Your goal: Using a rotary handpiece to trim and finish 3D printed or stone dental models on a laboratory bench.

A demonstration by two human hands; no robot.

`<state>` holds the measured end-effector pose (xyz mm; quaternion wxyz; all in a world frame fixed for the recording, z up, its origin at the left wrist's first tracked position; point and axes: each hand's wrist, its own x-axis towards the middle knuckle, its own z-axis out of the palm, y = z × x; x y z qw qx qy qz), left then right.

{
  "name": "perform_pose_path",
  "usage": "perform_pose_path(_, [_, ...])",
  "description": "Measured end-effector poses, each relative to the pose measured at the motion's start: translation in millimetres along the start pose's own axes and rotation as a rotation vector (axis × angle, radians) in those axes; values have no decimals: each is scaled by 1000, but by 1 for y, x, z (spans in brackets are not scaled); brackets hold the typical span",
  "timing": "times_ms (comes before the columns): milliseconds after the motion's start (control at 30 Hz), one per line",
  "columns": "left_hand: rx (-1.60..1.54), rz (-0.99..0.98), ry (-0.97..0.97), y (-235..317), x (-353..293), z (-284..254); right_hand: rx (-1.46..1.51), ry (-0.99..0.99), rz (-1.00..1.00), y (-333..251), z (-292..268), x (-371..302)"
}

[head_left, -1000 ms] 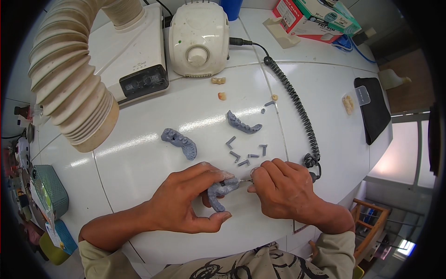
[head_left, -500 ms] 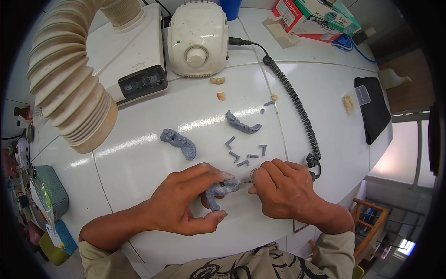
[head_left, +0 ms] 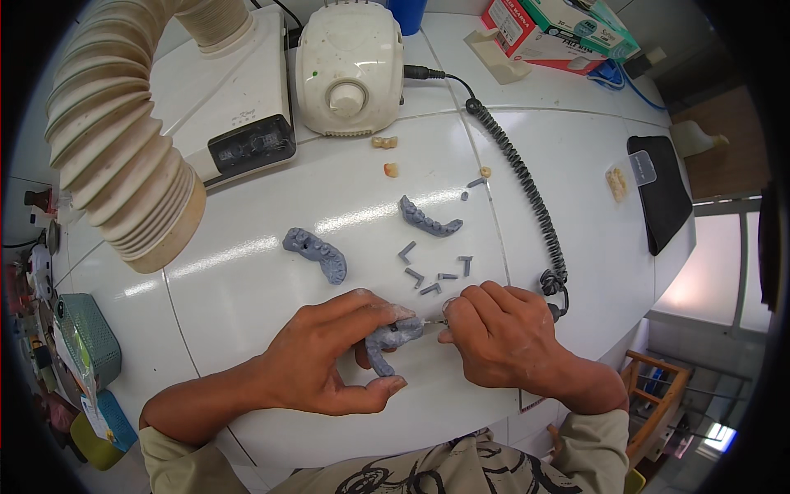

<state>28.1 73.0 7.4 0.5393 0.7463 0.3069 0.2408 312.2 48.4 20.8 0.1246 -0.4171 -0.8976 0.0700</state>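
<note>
Between the thumb and fingers of my left hand [head_left: 341, 350] is a curved grey-blue dental model [head_left: 387, 339], dusty with pale powder. My right hand [head_left: 502, 333] is closed around a rotary handpiece, whose body is mostly hidden by the fingers. Its thin metal bur [head_left: 433, 323] points left and meets the right end of the model. A second dental model [head_left: 317, 253] lies beyond my left hand, and another dental model [head_left: 430, 218] sits farther off to the right. Several small grey L-shaped pins [head_left: 415, 277] are scattered beyond my hands.
A white control unit [head_left: 350, 70] with a knob stands at the back, its coiled black cable [head_left: 527, 177] running to the handpiece. A ribbed extraction hose [head_left: 123, 140] arches over the left side. Tooth-coloured crowns [head_left: 384, 142] lie near the unit. At right are a small clear box [head_left: 640, 169] and a black pouch [head_left: 665, 198].
The model in my left hand has tilted very slightly, its lower end dipping a little. Both hands otherwise hold the same place, and the bur still touches the model.
</note>
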Motion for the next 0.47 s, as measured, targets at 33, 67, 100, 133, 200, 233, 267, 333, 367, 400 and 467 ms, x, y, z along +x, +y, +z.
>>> perform_pose_path(33, [-5,2,2,-1,1,0,-8,-7,1,0,0,0])
perform_pose_path(67, [-8,3,0,-2,1,1,-10,-8,3,0,0,0])
perform_pose_path(100, [-4,2,0,0,2,0,-9,-4,1,0,0,0])
perform_pose_path(133, [0,1,-1,1,1,-1,-9,1,-1,0,0,0])
perform_pose_path(200, [1,-1,-1,1,1,-1,-4,-2,1,0,-1,0])
perform_pose_path(233, [0,-1,-2,1,0,-1,-1,-6,4,0,-1,0])
perform_pose_path(267, [0,-1,-2,1,0,0,-1,-6,4,0,-1,0])
perform_pose_path(333, [8,-1,-5,0,0,0,8,-11,7,1,0,-1])
perform_pose_path(367, [7,-1,-6,0,0,0,7,-12,7,1,1,-2])
perform_pose_path(400, [5,2,-4,1,1,-1,12,-5,5,1,1,-2])
perform_pose_path(467, [5,5,-4,0,1,-1,16,2,4,2,2,-2])
